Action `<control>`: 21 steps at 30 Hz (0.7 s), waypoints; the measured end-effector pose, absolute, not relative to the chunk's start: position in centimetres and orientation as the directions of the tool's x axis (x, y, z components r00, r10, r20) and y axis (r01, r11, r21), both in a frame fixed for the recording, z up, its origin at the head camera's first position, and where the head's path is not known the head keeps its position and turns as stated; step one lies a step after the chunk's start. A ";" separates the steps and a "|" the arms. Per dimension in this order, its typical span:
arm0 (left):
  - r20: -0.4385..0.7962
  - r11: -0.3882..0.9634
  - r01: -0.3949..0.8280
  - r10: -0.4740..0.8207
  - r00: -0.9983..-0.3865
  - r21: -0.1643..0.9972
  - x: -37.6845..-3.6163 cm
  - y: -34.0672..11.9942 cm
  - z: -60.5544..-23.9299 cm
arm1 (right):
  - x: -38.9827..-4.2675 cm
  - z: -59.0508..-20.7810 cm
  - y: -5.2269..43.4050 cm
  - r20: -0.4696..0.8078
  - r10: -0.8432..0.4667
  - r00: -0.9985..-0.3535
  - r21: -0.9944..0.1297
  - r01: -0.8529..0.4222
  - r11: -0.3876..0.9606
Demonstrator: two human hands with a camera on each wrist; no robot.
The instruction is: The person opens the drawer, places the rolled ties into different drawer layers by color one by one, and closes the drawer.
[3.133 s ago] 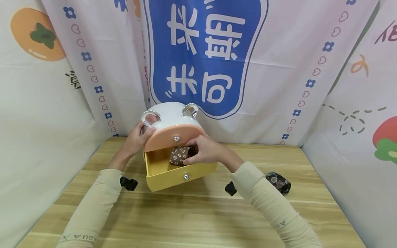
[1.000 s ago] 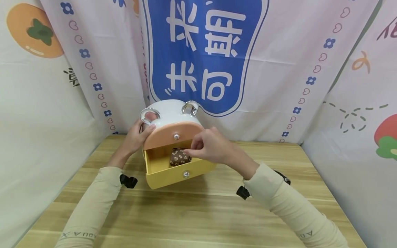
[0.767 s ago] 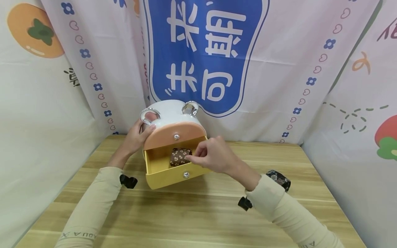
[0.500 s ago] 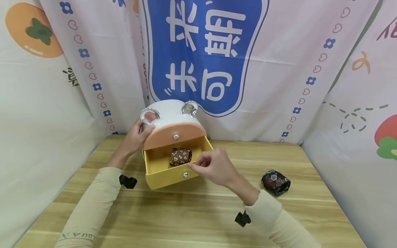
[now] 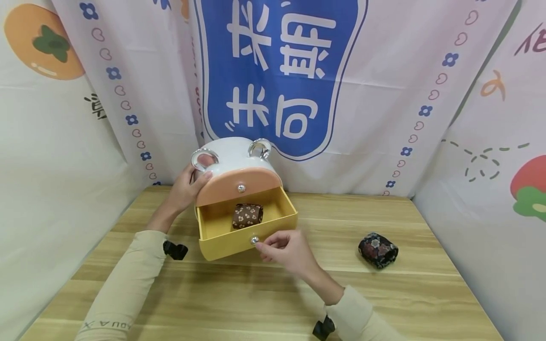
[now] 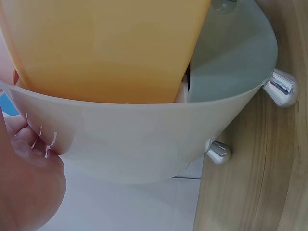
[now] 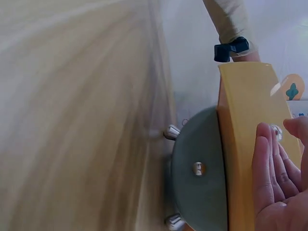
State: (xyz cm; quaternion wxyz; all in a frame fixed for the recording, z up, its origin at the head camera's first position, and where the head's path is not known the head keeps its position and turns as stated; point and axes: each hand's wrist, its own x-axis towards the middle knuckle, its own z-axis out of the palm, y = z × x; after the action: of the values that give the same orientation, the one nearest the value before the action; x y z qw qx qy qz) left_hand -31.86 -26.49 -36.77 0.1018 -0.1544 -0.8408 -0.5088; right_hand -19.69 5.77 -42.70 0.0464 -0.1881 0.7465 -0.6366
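Jutting frontward, the yellow drawer [image 5: 228,248] stretches crosswise, left hand [image 5: 185,190] gripping cabinet [image 5: 235,154], right hand [image 5: 291,252] unclosed at knob [image 5: 254,239].

Right grip [image 5: 287,252], thumb [image 7: 298,128] parted, sits below left grip [image 5: 186,189].

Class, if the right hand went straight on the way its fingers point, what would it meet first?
Most likely the silver knob on the yellow drawer; the right hand looks close beside it, though whether they touch is unclear.
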 end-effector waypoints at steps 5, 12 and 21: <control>0.322 0.433 0.357 0.154 -0.934 0.828 -31.8 -26.6 -36.8 | -19.5 -44.0 4.8 0.156 -0.354 -0.922 -0.973 -0.206 0.108; 0.312 0.434 0.348 0.155 -0.937 0.831 -31.8 -26.6 -36.8 | -19.6 -44.6 3.7 0.148 -0.359 -0.922 -0.981 -0.184 0.066; 0.310 0.432 0.348 0.159 -0.937 0.832 -31.8 -26.4 -36.7 | -19.8 -44.2 3.0 0.133 -0.341 -0.930 -0.988 -0.152 0.030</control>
State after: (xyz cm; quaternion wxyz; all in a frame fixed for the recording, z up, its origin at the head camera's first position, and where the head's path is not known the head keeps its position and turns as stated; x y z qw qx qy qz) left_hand -31.78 -26.45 -36.68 0.0926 -0.1509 -0.8411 -0.5110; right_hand -19.83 3.03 -44.18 0.0700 -0.1729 0.7142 -0.6747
